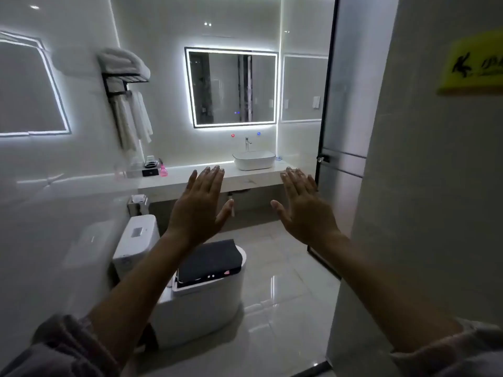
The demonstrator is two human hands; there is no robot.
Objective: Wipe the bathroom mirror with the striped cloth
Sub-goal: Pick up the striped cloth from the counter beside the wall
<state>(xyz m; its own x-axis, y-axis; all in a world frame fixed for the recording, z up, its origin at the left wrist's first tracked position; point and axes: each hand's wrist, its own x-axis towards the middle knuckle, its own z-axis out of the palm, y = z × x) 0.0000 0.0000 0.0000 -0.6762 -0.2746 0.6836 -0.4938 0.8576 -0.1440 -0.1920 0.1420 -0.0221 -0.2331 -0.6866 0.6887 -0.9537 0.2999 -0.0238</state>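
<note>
White-tiled bathroom, glossy floor [283, 281] open between the toilet [201, 308] and the black-framed glass door [343, 131] at right. I see the lit-edged mirror [234, 88] on the far wall above the counter [174, 178], with the basin [253, 160] under its right half. A dark folded cloth [212, 258] lies on the toilet lid; stripes I cannot make out. Raised and apart: left hand [201, 210], right hand [304, 210], fingers [209, 180] straight, spread, holding nothing. The yellow sign [473, 66] on the near right wall shows a black slipping figure; its characters are cut off and unreadable.

Left sleeve [62, 346], right sleeve [468, 346]: greyish, fleecy, bunched near elbows. Left hand [198, 210], right hand [307, 210]: pale nails.
</note>
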